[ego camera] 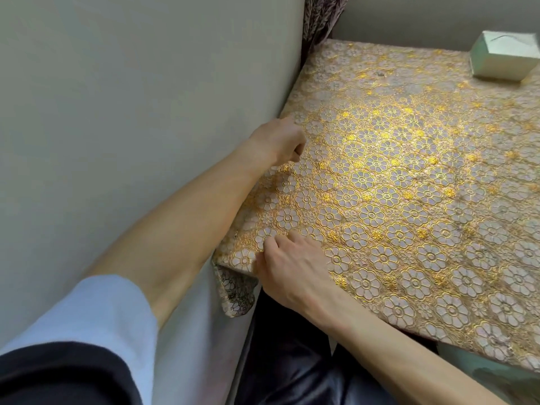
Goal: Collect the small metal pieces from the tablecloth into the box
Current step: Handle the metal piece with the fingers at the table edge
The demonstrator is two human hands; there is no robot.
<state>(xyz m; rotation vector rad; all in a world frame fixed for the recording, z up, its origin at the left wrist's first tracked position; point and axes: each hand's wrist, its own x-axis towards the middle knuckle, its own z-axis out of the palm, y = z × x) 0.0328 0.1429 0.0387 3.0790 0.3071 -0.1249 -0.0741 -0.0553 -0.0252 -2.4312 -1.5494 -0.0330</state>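
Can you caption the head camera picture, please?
Left hand and right hand at the gold tablecloth edge, box in far corner.

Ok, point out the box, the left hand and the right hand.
box [499, 64], head view, on its pale side face.
left hand [277, 141], head view, on the back of the fist.
right hand [292, 267], head view, on its back.

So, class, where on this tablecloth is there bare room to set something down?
Free: the wide middle of the tablecloth, between the box and the left hand. Crowded: the near left corner, at the right hand.
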